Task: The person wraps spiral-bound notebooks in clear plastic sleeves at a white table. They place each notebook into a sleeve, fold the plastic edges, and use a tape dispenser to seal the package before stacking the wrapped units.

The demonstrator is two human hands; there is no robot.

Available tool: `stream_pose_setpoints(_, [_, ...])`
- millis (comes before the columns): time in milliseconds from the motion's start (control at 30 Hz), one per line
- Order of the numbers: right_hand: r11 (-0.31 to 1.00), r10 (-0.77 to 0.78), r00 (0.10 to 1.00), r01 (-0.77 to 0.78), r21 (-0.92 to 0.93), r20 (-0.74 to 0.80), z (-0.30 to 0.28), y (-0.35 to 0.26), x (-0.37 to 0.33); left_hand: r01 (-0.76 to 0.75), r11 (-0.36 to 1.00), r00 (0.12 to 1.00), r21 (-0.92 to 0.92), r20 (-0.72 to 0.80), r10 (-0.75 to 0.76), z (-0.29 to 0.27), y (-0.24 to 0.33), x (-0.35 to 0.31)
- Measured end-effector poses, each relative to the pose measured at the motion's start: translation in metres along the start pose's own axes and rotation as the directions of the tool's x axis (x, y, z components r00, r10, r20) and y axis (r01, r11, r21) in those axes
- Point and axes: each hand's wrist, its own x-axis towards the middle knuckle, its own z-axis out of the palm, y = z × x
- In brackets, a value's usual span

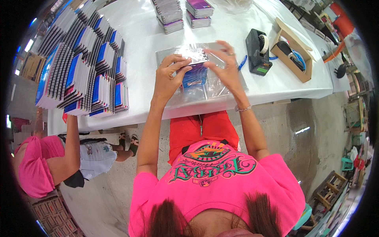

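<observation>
A small blue notebook (194,77) lies in clear plastic film (215,89) in front of me, glare whitening its far end. My left hand (170,74) is at its left side, thumb and fingers closed on the film by the shiny far end. My right hand (226,66) is on the other side, its fingers apart and curved over the film's right edge, the thumb close to the notebook. Whether the right fingertips touch the film is hard to tell. Just to the right stand a black tape dispenser (258,53) and a blue pen-like tool (242,62).
Tall stacks of blue spiral notebooks (81,67) fill the table's left side. Purple spiral notebooks (199,12) are stacked at the far middle. An open cardboard box (294,57) holding cable-like items stands right. A co-worker in pink (43,162) reaches toward the left stacks.
</observation>
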Motion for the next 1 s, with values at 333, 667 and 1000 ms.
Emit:
stream_pose_setpoints(333, [0.727, 0.672, 0.655, -0.671, 0.143, -0.346, -0.154, 0.127, -0.028, -0.104, 0.988, 0.988, 0.112, -0.102, 0.115, 0.011, -0.005, -0.008])
stream_pose_setpoints(667, [0.769, 0.634, 0.651, -0.586, 0.255, -0.417, -0.156, 0.123, -0.016, -0.114, 0.988, 0.987, 0.104, -0.104, 0.125, 0.012, -0.005, -0.010])
stream_pose_setpoints(1000, [0.666, 0.745, 0.595, -0.636, 0.389, -0.303, -0.137, 0.096, -0.068, -0.117, 0.983, 0.989, 0.140, -0.073, 0.128, 0.013, -0.012, -0.011])
